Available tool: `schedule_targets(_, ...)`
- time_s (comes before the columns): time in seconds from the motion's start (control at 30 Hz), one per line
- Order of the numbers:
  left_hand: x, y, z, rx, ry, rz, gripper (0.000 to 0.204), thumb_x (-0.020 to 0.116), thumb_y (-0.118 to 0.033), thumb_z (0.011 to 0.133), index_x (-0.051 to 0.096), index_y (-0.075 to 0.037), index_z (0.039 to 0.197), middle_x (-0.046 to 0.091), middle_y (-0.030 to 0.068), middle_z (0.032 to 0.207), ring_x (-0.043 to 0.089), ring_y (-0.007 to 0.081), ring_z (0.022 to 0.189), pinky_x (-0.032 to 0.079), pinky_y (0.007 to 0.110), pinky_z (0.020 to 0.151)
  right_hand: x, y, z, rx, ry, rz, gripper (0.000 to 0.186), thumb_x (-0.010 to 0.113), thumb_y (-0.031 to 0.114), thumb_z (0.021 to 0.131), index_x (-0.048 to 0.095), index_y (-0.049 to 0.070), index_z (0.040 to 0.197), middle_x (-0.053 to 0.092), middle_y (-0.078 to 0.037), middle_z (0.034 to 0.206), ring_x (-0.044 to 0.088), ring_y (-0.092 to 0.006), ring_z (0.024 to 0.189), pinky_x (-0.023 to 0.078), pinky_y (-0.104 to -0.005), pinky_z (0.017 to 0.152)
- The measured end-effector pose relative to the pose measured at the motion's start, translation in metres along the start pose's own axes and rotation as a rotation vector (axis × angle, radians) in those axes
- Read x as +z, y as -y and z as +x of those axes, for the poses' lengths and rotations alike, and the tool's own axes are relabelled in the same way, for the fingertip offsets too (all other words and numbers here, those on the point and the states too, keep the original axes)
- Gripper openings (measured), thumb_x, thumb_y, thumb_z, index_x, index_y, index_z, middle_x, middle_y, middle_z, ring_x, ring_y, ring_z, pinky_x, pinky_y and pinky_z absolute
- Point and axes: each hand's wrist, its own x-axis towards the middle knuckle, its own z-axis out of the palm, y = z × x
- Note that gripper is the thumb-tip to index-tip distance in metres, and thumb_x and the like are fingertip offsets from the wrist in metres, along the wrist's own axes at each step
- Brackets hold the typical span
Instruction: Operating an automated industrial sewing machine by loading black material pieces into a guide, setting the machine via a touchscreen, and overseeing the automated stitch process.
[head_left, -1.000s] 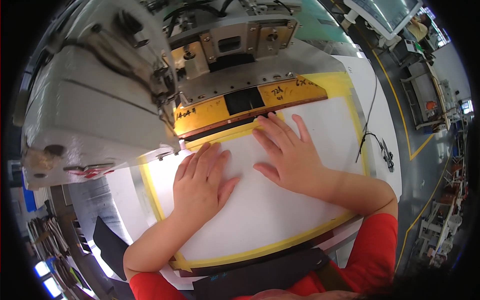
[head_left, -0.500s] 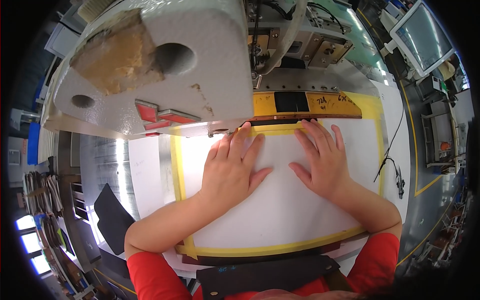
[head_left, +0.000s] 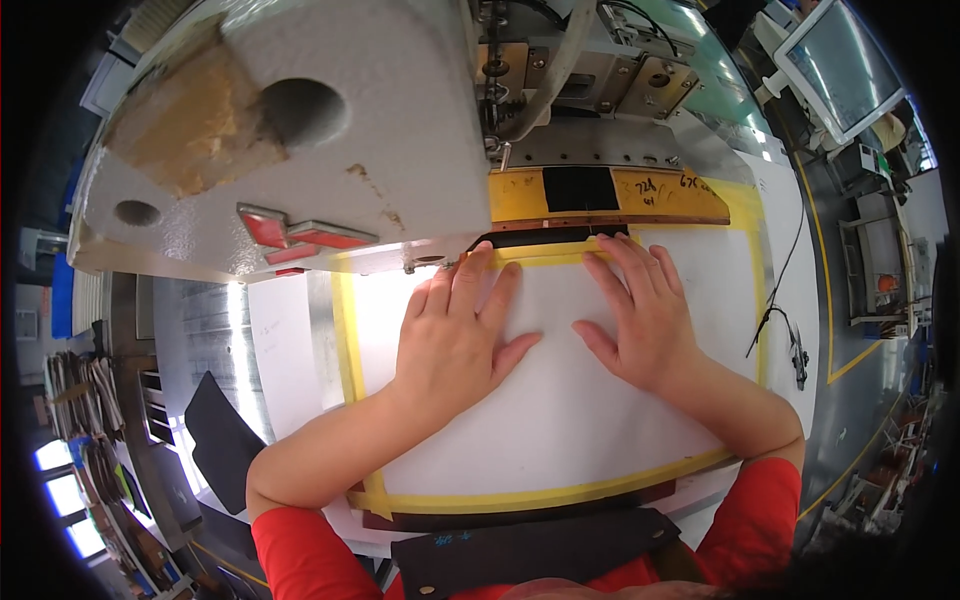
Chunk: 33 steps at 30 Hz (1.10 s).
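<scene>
Both hands lie palm down on a white sheet point(head_left: 540, 420) edged with yellow tape. My left hand point(head_left: 452, 330) has its fingers spread, the fingertips at the left end of a black strip point(head_left: 550, 237). My right hand point(head_left: 640, 315) is also spread, its fingertips touching the strip's right end. Neither hand grips anything. Just beyond the strip is a yellow bar point(head_left: 660, 196) with a brown lower edge, a black patch and handwritten marks. A large grey-white machine head point(head_left: 400, 120) overhangs the strip's left side and hides what lies beneath it.
Metal brackets point(head_left: 655, 85), cables and a hose sit behind the yellow bar. A black flat piece point(head_left: 225, 440) lies on the left, and a thin black cable point(head_left: 775, 310) on the right. A dark flap point(head_left: 530, 550) is close to my body. A monitor point(head_left: 840, 70) stands far right.
More of the black strip shows between my fingertips and the yellow bar. The view has shifted slightly, with the machine head further left in it. Both hands keep their spread pose.
</scene>
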Motion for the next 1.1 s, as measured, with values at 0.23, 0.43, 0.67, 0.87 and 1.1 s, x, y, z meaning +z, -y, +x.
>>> schedule_targets(0.23,-0.002,0.003,0.000,0.026,-0.011,0.027,0.065,0.071,-0.042,0.077,0.054,-0.007,0.129,0.048,0.0163,0.135,0.048,0.0359,0.122,0.042,0.044,0.092,0.000,0.004,0.002,0.025,0.022,-0.019,0.060,0.065,0.038,0.083,0.053,-0.002,0.126,0.043,-0.020,0.135,0.041,-0.0356,0.129,0.029,-0.0536,0.106)
schedule_targets(0.43,-0.002,0.002,0.004,0.053,-0.019,0.025,0.064,0.072,-0.039,0.078,0.054,-0.006,0.129,0.048,0.0166,0.135,0.047,0.0355,0.123,0.039,0.044,0.096,0.002,0.005,-0.004,-0.032,-0.006,-0.015,0.057,0.067,0.033,0.083,0.051,0.003,0.128,0.043,-0.016,0.138,0.043,-0.0316,0.129,0.025,-0.0562,0.107)
schedule_targets(0.67,-0.001,-0.002,0.005,0.069,-0.064,0.008,0.058,0.070,-0.040,0.080,0.056,-0.006,0.125,0.051,0.0152,0.133,0.051,0.0341,0.121,0.039,0.045,0.097,0.006,0.003,-0.002,-0.104,-0.094,0.082,0.049,0.068,0.031,0.083,0.055,0.005,0.123,0.051,-0.012,0.130,0.047,-0.0286,0.125,0.025,-0.0564,0.108)
schedule_targets(0.87,-0.029,-0.004,-0.028,0.045,-0.030,-0.124,0.042,0.067,-0.033,0.084,0.059,-0.008,0.117,0.054,0.0126,0.130,0.051,0.0293,0.123,0.039,0.045,0.102,0.011,0.004,0.008,-0.121,-0.071,0.105,0.041,0.069,0.018,0.079,0.058,0.006,0.116,0.054,-0.010,0.122,0.051,-0.0285,0.118,0.030,-0.0537,0.105)
schedule_targets(1.1,-0.163,0.041,-0.196,-0.428,-0.621,0.238,0.017,0.070,-0.013,0.081,0.067,-0.010,0.098,0.066,0.0066,0.090,0.062,0.0245,0.084,0.046,0.034,0.079,0.005,-0.021,0.001,-0.202,-0.110,0.018,0.027,0.056,0.012,0.091,0.061,-0.001,0.115,0.059,-0.013,0.121,0.053,-0.0321,0.111,0.039,-0.0420,0.098)
